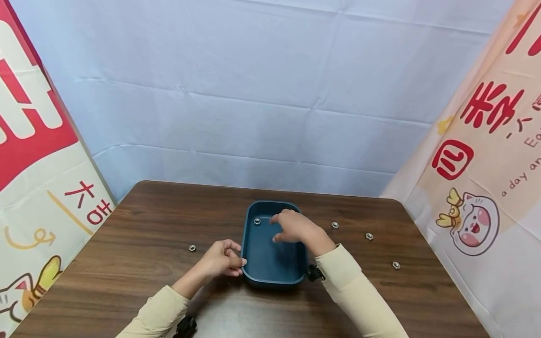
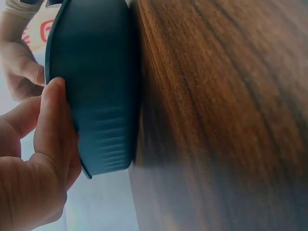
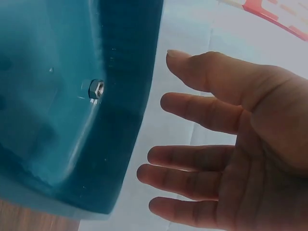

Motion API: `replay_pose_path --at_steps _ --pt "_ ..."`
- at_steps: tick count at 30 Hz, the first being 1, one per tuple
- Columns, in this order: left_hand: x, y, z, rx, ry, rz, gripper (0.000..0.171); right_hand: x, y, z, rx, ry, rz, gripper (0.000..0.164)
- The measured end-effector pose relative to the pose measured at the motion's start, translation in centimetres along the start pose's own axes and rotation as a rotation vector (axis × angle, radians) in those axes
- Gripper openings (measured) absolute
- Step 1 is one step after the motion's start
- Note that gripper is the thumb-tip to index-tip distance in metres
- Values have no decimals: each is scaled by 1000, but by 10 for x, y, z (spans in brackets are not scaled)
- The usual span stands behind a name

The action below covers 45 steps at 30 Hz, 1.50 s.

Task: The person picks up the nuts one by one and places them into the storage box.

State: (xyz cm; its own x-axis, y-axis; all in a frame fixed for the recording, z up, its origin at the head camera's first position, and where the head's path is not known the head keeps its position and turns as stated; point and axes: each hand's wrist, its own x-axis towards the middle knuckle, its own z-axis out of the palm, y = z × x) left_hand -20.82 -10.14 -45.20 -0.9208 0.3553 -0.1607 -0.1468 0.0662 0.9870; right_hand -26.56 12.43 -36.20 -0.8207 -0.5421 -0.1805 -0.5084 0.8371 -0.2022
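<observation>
A dark blue rectangular tray (image 1: 276, 282) stands on the table, with one metal hex nut (image 1: 257, 221) inside near its far left corner. My left hand (image 1: 223, 259) pinches the tray's left rim, thumb over the edge and fingers against the outer wall (image 2: 101, 82). Above the tray's right part hovers my right hand (image 1: 296, 226), its fingers spread and holding nothing. The right wrist view shows the palm and separated fingers (image 3: 187, 159) beside the tray wall, with the nut (image 3: 96, 89) lying in the tray.
One nut (image 1: 192, 248) lies on the brown wooden table (image 1: 169, 211) left of the tray. To the right lie three more: a far nut (image 1: 335, 225), a middle nut (image 1: 369, 236) and a near nut (image 1: 396, 265). White cloth (image 1: 253, 94) hangs behind the table.
</observation>
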Motion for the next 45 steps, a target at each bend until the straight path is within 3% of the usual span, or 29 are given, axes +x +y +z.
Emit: replay_pose_path --at_steps 16,25,45 --pt "6 -4 3 -27 -4 19 41 -20 36 1 94 34 55 46" --pt "2 0 2 -13 -16 23 43 -30 53 3 78 62 78 47" --pt "4 -6 0 -36 -42 14 45 -41 86 18 36 102 96 38"
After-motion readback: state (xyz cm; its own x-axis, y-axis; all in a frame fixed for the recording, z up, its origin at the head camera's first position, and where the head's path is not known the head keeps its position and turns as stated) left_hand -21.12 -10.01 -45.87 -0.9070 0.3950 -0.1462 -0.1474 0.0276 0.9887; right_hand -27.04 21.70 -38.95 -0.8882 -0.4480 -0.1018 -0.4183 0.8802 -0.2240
